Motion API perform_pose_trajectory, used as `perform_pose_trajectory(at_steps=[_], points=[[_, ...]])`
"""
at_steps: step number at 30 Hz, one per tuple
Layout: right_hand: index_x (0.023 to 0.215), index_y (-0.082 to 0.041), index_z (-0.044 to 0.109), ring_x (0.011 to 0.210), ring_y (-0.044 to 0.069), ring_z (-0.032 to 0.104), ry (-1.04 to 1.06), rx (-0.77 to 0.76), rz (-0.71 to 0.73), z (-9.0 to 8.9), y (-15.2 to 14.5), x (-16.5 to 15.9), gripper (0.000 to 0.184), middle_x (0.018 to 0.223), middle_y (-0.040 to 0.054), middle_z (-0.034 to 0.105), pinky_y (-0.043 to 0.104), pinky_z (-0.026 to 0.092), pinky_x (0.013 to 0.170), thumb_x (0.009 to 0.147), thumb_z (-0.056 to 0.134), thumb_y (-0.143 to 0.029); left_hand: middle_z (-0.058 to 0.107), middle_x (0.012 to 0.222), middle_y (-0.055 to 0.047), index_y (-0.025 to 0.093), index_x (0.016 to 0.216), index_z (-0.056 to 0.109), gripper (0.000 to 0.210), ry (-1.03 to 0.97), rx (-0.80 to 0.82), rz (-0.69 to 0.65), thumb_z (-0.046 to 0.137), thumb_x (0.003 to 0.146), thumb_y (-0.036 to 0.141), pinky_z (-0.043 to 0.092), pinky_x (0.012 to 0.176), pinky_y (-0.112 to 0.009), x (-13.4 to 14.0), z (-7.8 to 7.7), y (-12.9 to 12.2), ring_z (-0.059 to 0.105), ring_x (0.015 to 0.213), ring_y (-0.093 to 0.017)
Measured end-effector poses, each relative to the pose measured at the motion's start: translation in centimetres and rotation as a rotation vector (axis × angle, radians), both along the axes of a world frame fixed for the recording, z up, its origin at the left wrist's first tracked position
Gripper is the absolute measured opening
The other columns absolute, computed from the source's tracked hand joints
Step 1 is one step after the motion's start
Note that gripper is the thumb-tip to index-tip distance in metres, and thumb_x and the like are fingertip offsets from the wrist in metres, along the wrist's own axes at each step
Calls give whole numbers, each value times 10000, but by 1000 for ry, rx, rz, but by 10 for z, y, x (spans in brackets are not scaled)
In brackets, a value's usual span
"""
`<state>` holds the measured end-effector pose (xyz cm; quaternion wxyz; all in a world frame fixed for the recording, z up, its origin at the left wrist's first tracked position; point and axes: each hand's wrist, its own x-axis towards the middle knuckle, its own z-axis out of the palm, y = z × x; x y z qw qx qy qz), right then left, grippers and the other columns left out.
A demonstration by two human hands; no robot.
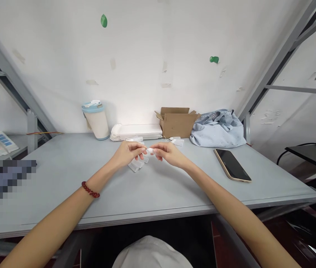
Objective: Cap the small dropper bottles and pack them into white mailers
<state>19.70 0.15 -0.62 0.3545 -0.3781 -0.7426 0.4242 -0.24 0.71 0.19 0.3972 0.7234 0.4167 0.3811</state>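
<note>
Above the middle of the grey table [163, 193], my left hand [130, 152] and my right hand [167, 153] meet fingertip to fingertip. Both are closed in a pinch on one small white piece [149, 150], mostly covered by the fingers, so its kind does not show. Beneath and beside my left hand lie several small translucent plastic pieces [136, 166], partly hidden by it. A few more clear plastic pieces [176, 141] rest just behind my right hand, in front of the cardboard box. A red bead bracelet [90, 190] circles my left wrist.
Along the wall stand a cream tumbler with a blue lid [98, 121], a stack of flat white packets [137, 131], an open cardboard box [178, 124] and a crumpled light-blue cloth [217, 130]. A phone [232, 165] lies to the right. Metal frame posts rise at both sides.
</note>
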Motion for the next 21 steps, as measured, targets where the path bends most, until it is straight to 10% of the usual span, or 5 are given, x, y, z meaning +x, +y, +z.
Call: perform_pose_trajectory(at_steps=[21], points=[[980,-135,654,573,94,452,-110,192,-63,-3,-5,-5,249,618,-24,507,229,369,564,887,467,-271,595,602,0,154,700,632,222,86,-21,-9,576,773,356,416,546,-229,-2,4,-2,506,545,-102]])
